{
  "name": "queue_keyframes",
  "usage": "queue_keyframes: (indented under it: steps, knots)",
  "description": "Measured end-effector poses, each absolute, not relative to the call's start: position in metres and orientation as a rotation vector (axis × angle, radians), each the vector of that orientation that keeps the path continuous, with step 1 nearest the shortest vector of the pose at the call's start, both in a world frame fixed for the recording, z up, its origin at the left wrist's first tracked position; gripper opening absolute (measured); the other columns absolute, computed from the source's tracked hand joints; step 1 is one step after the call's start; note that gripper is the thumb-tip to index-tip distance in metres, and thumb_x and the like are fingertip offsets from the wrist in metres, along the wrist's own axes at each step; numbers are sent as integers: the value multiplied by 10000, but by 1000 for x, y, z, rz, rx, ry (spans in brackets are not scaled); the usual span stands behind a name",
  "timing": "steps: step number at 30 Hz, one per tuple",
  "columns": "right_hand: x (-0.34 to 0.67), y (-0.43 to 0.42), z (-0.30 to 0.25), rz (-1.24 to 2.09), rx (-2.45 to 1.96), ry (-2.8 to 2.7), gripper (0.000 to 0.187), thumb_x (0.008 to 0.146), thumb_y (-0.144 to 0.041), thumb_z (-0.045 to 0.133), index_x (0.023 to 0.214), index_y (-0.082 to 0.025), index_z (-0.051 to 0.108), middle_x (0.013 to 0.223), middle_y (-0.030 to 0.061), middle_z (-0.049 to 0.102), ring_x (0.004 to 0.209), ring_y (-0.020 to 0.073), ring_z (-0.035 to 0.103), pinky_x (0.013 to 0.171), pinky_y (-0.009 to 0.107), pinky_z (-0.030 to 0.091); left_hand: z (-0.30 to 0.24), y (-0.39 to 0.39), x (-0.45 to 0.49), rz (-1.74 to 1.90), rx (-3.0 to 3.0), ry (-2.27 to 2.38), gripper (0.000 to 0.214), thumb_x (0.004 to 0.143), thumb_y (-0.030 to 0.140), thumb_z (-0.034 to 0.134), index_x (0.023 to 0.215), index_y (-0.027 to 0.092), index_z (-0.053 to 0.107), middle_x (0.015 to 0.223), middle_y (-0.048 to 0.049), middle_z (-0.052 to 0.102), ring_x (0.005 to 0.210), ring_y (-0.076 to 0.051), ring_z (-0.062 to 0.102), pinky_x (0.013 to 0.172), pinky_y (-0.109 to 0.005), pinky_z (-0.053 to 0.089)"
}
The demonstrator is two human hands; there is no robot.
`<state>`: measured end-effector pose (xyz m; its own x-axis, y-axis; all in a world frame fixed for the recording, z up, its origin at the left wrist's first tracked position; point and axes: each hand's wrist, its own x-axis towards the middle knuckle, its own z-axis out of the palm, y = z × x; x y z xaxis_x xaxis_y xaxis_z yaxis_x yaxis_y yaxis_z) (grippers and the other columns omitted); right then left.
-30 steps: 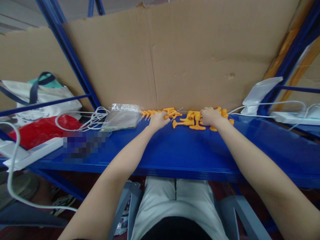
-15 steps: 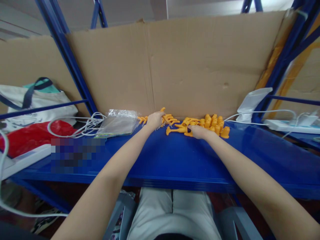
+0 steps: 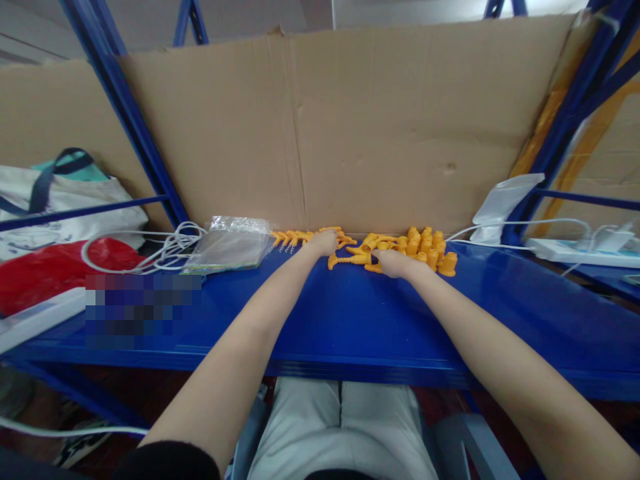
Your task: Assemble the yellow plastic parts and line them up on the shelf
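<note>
On the blue shelf [image 3: 350,313], orange plastic pieces lie against the cardboard back. At the left is a row of small screw-like pieces [image 3: 290,237], in the middle T-shaped pieces [image 3: 350,258], and at the right a cluster of upright caps [image 3: 430,250]. My left hand [image 3: 324,243] rests among the left pieces with its fingers curled round one. My right hand [image 3: 395,265] is closed on a T-shaped piece just in front of the caps. Both sets of fingertips are mostly hidden behind the knuckles.
A clear plastic bag [image 3: 235,243] and a coiled white cable [image 3: 167,243] lie left of the pieces. Farther left are a red bag [image 3: 40,280] and a tote bag [image 3: 65,200]. A white pouch [image 3: 505,197] and power strip [image 3: 575,250] sit right. A cardboard wall [image 3: 375,127] closes the back.
My left hand has lowered from a raised orange piece back down into the pile. My right hand drew back from the caps earlier and has since barely moved. The view shifted slightly.
</note>
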<state>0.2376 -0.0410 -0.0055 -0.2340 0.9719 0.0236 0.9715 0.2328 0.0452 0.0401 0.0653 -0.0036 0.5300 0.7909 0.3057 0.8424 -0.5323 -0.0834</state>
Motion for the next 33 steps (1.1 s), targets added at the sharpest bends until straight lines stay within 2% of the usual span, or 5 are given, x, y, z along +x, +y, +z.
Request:
queue_keyframes:
  steps: [10, 15, 21, 29, 33]
  knots:
    - [236, -44, -1, 178, 1936, 2442, 411, 930, -193, 476, 1318, -158, 609, 1264, 168, 686, 1171, 279, 655, 932, 358, 504, -11, 74, 42, -109, -2583, -1496, 548, 1014, 257, 363, 1559, 223, 319, 1644, -122, 247, 1532, -257, 200, 1208, -529, 253]
    - [226, -52, 6, 453, 2082, 2482, 405, 984, -221, 350, 1252, -141, 643, 1249, 183, 691, 1207, 305, 624, 987, 436, 465, -8, 76, 46, -121, -2542, -1572, 534, 1008, 211, 339, 1542, 224, 361, 1656, -96, 228, 1537, -224, 188, 1214, -461, 267]
    - [223, -46, -11, 189, 1947, 2638, 474, 936, -292, 518, 1393, -170, 551, 1441, 147, 572, 1317, 297, 537, 1041, 414, 438, -18, 73, 36, -304, -2469, -1485, 527, 1022, 281, 306, 1544, 249, 373, 1640, -73, 282, 1523, -242, 243, 1222, -466, 240]
    - [220, -47, -11, 262, 1933, 2791, 397, 924, -198, 473, 1294, -134, 603, 1319, 159, 627, 1189, 279, 594, 999, 385, 431, -12, 65, 28, -480, -2425, -1528, 521, 1023, 256, 281, 1520, 162, 405, 1632, -115, 290, 1512, -235, 274, 1205, -462, 282]
    - [222, -50, -2, 435, 1889, 2876, 400, 934, -170, 429, 1293, -137, 601, 1253, 170, 633, 1159, 289, 589, 976, 407, 423, 6, 58, 33, -597, -2461, -1396, 449, 996, 199, 336, 1364, 140, 587, 1536, -113, 473, 1463, -202, 375, 1190, -381, 316]
